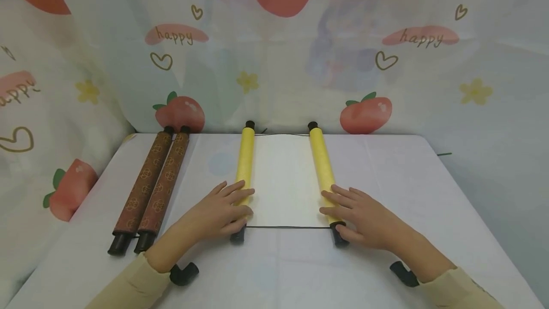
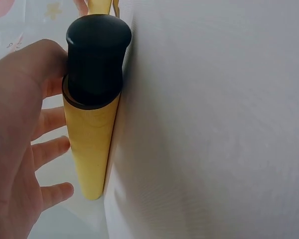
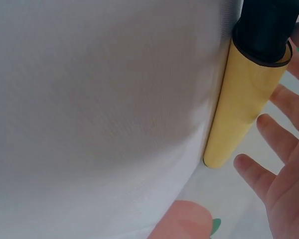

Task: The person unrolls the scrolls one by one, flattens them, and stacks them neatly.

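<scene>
A scroll with a blank white sheet (image 1: 285,175) lies partly unrolled on the table, between a left yellow roll (image 1: 246,154) and a right yellow roll (image 1: 321,154). Black knobs cap both rolls. My left hand (image 1: 218,213) rests over the near part of the left roll, fingers spread and fairly straight. In the left wrist view its thumb is beside the black knob (image 2: 97,57). My right hand (image 1: 364,218) lies mirrored at the right roll, fingers extended across it, thumb by the near knob (image 1: 339,236). The right wrist view shows those fingers along the yellow roll (image 3: 241,99).
Two brown patterned rolls (image 1: 139,187) with black ends lie side by side on the left of the white-covered table (image 1: 291,271). Black wrist devices (image 1: 184,274) sit at both sleeves. A printed curtain (image 1: 283,61) hangs behind the table's far edge.
</scene>
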The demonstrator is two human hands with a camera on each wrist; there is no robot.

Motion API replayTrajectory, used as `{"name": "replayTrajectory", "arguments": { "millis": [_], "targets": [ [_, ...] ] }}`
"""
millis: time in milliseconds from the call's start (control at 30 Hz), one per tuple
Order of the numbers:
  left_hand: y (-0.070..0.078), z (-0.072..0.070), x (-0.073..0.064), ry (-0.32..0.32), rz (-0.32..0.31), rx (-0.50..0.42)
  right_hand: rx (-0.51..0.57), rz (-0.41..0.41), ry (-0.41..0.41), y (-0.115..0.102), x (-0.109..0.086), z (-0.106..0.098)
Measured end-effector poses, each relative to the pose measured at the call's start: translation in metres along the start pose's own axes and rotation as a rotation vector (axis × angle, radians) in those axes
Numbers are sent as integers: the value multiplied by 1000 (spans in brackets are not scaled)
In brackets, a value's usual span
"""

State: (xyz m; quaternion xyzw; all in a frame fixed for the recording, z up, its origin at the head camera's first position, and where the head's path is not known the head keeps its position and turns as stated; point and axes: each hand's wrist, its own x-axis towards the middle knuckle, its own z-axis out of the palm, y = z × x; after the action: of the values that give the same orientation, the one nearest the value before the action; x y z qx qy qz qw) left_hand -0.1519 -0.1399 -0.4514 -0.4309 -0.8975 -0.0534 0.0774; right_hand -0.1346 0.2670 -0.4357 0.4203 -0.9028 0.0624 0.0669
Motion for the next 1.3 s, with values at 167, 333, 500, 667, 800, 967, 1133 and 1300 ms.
{"name": "replayTrajectory", "arguments": {
  "millis": [167, 333, 500, 667, 800, 967, 1133, 1300],
  "targets": [
    [-1, 0, -1, -8, -5, -23, -11, -1, 1, 1, -2, 1],
    [0, 0, 0, -12, -18, -35, -3, 13, 24, 2, -2, 0],
    [-1, 1, 0, -15, -31, -11, -1, -2, 36, 5, -2, -1],
    [-2, 2, -1, -8, -26, -4, -22, 2, 12, 5, -3, -1],
    [-3, 2, -2, 3, -24, -7, -33, 18, -18, 6, -5, -1],
    [-2, -2, -2, 11, -27, 2, -35, 33, -3, 8, -8, -1],
    [-1, -3, -3, -12, -40, -10, -10, 29, 27, 9, -10, 2],
    [-3, -1, -6, 0, -38, 18, -27, 42, 21, 9, -10, 4]
  ]
}}
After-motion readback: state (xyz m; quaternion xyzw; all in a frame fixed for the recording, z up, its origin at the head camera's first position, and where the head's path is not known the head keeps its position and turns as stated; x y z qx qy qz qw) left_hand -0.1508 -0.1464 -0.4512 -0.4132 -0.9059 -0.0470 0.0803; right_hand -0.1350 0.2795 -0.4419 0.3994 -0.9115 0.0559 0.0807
